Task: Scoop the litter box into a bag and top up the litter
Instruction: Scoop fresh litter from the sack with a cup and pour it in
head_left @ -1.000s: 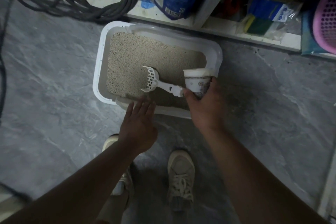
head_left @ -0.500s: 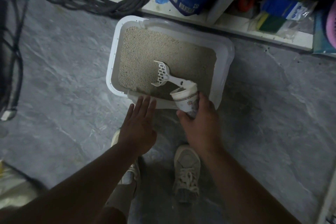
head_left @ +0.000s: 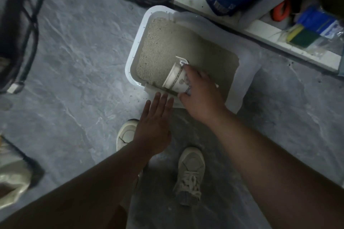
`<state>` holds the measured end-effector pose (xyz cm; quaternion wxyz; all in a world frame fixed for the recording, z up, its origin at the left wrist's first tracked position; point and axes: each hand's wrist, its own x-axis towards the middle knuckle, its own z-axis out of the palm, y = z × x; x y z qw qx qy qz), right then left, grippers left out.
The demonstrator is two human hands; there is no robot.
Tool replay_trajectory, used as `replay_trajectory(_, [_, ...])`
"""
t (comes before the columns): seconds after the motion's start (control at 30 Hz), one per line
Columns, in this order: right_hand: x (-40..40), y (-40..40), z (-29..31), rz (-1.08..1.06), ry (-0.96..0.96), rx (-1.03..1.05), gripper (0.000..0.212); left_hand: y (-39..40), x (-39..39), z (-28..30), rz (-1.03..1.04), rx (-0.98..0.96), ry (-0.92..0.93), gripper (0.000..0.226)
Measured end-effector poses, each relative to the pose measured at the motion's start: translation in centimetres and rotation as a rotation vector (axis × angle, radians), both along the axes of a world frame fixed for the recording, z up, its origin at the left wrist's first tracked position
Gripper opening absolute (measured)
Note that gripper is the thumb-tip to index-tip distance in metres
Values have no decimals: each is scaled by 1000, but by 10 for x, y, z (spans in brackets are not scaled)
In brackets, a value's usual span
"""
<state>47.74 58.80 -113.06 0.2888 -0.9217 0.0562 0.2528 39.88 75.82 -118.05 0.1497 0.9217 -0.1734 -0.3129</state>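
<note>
Left hand (head_left: 154, 130) hovered flat just short of the litter box's (head_left: 134, 57) near rim, fingers straight and together, holding nothing. Right hand (head_left: 202, 96) had its fingers wrapped round a paper cup (head_left: 176, 80), tipped sideways over the box's near edge, white scoop (head_left: 181, 60) poking out behind it.

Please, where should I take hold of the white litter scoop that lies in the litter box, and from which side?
Only the scoop's slotted head shows past the paper cup that the right hand holds tilted over it; the handle is hidden. I would lift the cup away first, then grip the handle from the box's near side, probably where it lies closest to you.
</note>
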Motion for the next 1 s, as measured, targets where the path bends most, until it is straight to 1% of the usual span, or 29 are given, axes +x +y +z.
replay_trajectory(0.13, [4,-6,-7,63,50,-15,78,-2,2,0,12,-3,12,102])
replay_trajectory(0.23, [3,-10,-10,55,63,-21,78,-2,2,0,19,-12,16,101])
replay_trajectory(0.4, [11,9,-15,90,30,58,76,0,0,0,29,-27,26,104])
replay_trajectory(0.6, [-1,-3,-24,9,71,-2,80,-3,5,2,19,0,52,102])
replay_trajectory(0.8, [0,4,-19,-23,14,78,75,-4,1,1,25,-5,43,106])
replay_trajectory(0.9, [-16,-13,-18,-105,21,36,70,-4,3,1,21,2,38,107])
replay_trajectory(1.0, [-40,-29,-14,-213,20,39,73,-8,5,2,30,23,38,106])
